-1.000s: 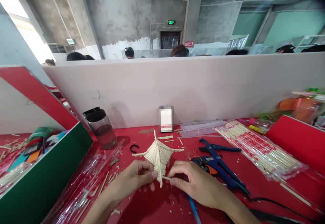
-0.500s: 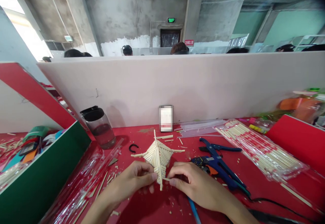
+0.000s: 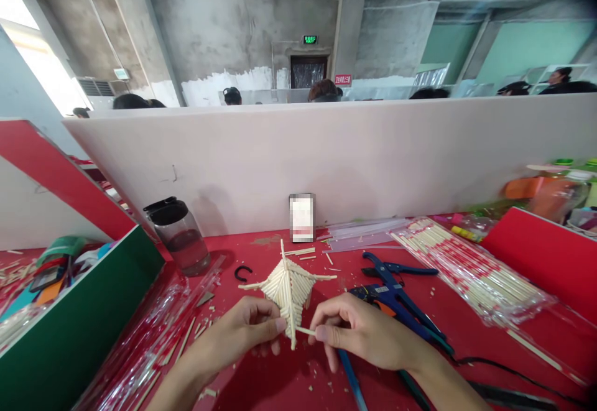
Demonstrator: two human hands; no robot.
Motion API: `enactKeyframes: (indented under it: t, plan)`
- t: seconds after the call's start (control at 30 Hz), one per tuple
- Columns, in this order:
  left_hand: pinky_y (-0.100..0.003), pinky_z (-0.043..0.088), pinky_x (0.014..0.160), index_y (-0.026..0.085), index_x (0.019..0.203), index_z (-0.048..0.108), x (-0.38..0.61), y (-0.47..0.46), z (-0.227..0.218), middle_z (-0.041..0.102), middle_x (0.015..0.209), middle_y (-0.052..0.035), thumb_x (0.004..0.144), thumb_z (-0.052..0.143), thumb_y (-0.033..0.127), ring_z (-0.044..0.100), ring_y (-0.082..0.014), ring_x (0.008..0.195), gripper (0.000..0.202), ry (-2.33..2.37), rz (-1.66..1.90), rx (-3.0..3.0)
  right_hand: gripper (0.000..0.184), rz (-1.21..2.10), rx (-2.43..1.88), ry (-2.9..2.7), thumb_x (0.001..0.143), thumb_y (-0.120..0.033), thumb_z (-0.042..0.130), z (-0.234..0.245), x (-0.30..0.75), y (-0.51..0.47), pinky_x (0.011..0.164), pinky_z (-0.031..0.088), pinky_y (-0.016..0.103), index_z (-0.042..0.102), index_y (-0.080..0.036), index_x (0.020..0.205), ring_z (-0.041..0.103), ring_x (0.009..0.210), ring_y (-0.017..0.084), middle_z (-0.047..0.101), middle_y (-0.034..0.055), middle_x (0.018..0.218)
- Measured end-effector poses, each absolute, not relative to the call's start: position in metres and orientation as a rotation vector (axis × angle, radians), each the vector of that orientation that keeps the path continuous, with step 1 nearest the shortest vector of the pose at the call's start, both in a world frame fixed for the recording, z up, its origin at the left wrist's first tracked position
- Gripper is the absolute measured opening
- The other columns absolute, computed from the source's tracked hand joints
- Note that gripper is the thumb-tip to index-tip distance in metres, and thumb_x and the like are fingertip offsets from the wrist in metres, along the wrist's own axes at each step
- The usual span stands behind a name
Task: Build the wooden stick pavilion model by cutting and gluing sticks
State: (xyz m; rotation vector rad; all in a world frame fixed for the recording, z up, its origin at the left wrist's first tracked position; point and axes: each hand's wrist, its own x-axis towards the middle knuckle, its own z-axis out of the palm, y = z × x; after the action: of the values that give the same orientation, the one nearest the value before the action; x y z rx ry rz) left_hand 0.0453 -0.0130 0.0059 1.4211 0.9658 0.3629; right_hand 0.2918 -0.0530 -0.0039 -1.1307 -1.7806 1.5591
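A small pointed roof-like model made of pale wooden sticks is in front of me, with thin stick ends jutting out at its corners. My left hand grips its near left side between thumb and fingers. My right hand pinches a short wooden stick, whose far end points at the model's near right edge; whether it touches cannot be made out. The underside of the model is hidden.
Blue-handled cutters and pliers lie to the right, near bagged sticks. A water bottle stands left by a green panel. A phone leans on the white partition. Offcuts litter the red table.
My right hand has drawn slightly away from the model, so more of the short stick shows. My left hand keeps its hold. The whole view has shifted a little.
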Motion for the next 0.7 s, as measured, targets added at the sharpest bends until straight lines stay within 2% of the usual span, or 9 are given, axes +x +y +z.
enactKeyframes:
  t: [0.13,0.23,0.3,0.37,0.43,0.53,0.7]
  plan:
    - [-0.025,0.037,0.061,0.015,0.072,0.065,0.044,-0.012,0.004,0.064,0.065,0.0000,0.080,0.077,0.054,0.053,-0.0141,0.062,0.042,0.963,0.375,1.429,0.028,1.760,-1.013,-1.818,0.099,-0.042,0.064,-0.005,0.297,-0.052,0.059,0.042,0.022,0.066,-0.017,0.086,0.055,0.049,0.010,0.065,-0.0036,0.052]
    - [-0.025,0.037,0.061,0.015,0.074,0.067,0.042,-0.011,0.001,0.065,0.066,-0.0002,0.082,0.074,0.057,0.054,-0.0139,0.063,0.043,0.955,0.365,1.430,0.033,1.838,-0.808,-1.666,0.100,-0.050,0.061,-0.003,0.300,-0.052,0.051,0.037,0.020,0.057,-0.019,0.087,0.047,0.045,0.008,0.071,-0.0002,0.058]
    - [-0.025,0.036,0.061,0.015,0.075,0.067,0.042,-0.011,-0.001,0.065,0.066,0.0001,0.084,0.073,0.057,0.054,-0.0138,0.063,0.043,0.944,0.367,1.434,0.033,1.782,-0.724,-1.500,0.099,-0.050,0.063,-0.001,0.302,-0.051,0.051,0.042,0.019,0.052,-0.021,0.090,0.056,0.051,0.009,0.078,0.0059,0.076]
    - [-0.025,0.036,0.061,0.015,0.074,0.066,0.042,-0.010,-0.001,0.064,0.066,0.0006,0.084,0.074,0.056,0.053,-0.0136,0.063,0.043,0.940,0.380,1.437,0.031,1.672,-0.721,-1.400,0.095,-0.046,0.070,0.002,0.302,-0.050,0.058,0.052,0.022,0.054,-0.020,0.090,0.068,0.064,0.013,0.078,0.0081,0.089]
    - [-0.025,0.036,0.061,0.015,0.073,0.067,0.042,-0.010,-0.001,0.064,0.066,0.0007,0.083,0.074,0.056,0.053,-0.0136,0.063,0.042,0.943,0.383,1.434,0.029,1.562,-0.777,-1.373,0.091,-0.042,0.076,0.004,0.302,-0.050,0.065,0.056,0.025,0.059,-0.019,0.090,0.072,0.070,0.015,0.077,0.0055,0.085]
    - [-0.026,0.037,0.061,0.015,0.075,0.069,0.042,-0.010,-0.001,0.065,0.067,0.0000,0.083,0.075,0.056,0.053,-0.0140,0.063,0.042,0.942,0.381,1.428,0.025,1.488,-0.907,-1.386,0.089,-0.036,0.078,0.006,0.301,-0.049,0.069,0.056,0.026,0.060,-0.019,0.088,0.073,0.070,0.015,0.077,0.0034,0.076]
    - [-0.026,0.038,0.062,0.015,0.078,0.072,0.041,-0.011,-0.001,0.066,0.068,-0.0001,0.084,0.075,0.055,0.054,-0.0140,0.064,0.041,0.940,0.372,1.423,0.019,1.443,-1.093,-1.498,0.086,-0.028,0.078,0.005,0.299,-0.051,0.071,0.055,0.027,0.062,-0.019,0.081,0.073,0.078,0.019,0.079,0.0062,0.083]
